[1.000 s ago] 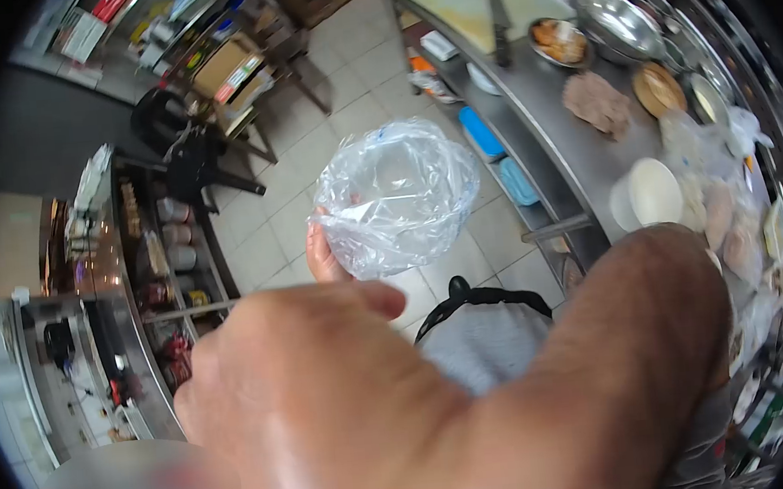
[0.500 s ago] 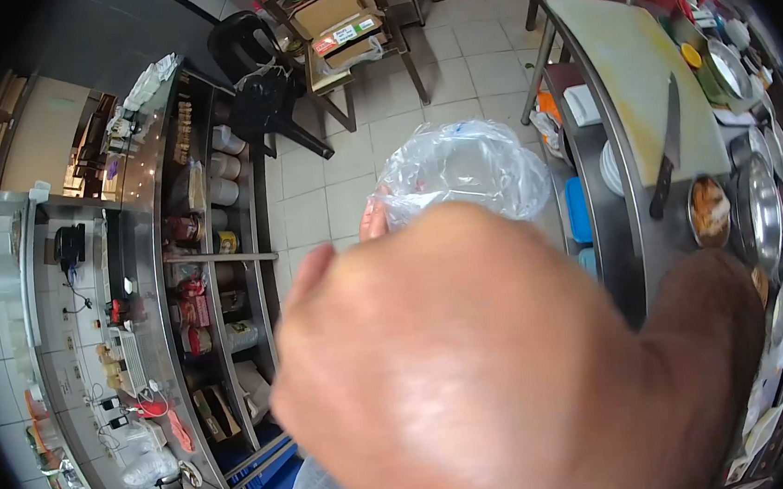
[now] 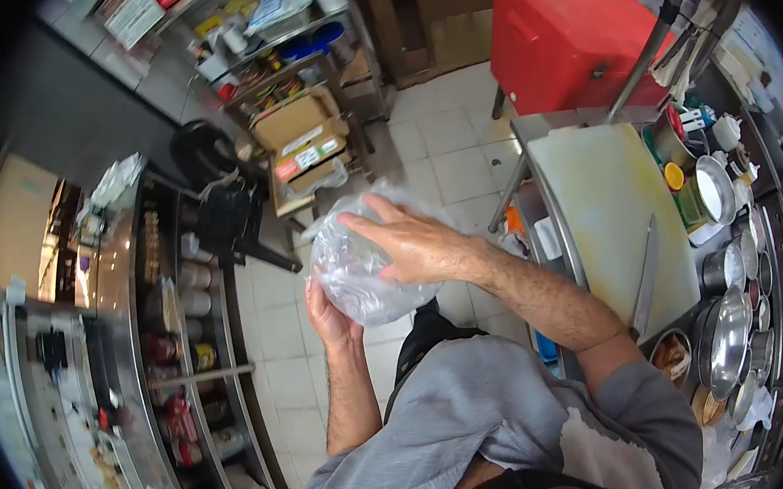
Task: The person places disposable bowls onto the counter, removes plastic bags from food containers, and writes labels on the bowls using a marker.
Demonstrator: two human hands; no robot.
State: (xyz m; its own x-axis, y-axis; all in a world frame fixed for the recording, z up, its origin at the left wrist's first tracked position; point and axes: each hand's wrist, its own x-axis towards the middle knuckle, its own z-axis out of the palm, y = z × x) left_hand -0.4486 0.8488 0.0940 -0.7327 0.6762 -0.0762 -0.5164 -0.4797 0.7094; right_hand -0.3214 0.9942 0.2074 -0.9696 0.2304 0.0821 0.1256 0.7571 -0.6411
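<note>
A round, bowl-like container wrapped in crinkled clear plastic (image 3: 358, 285) is held up in front of my body, above the floor. My left hand (image 3: 331, 317) grips it from the lower left side, thumb up along the plastic and the other fingers partly hidden. Across the top lies my right hand (image 3: 410, 243), fingers spread and touching the plastic. What the wrapped container holds, if anything, cannot be made out.
On my right a steel table carries a white cutting board (image 3: 603, 217) with a knife (image 3: 645, 273) on it. Metal bowls (image 3: 731, 341) stand nearby. Left are steel shelves (image 3: 203, 382). Ahead are a black chair (image 3: 225, 203), a cardboard box (image 3: 308, 145) and a red cooler (image 3: 569, 43).
My right hand and forearm have swung away from close to the camera and now rest on the plastic-wrapped container. The view has tilted, showing more of the room ahead and my shirt.
</note>
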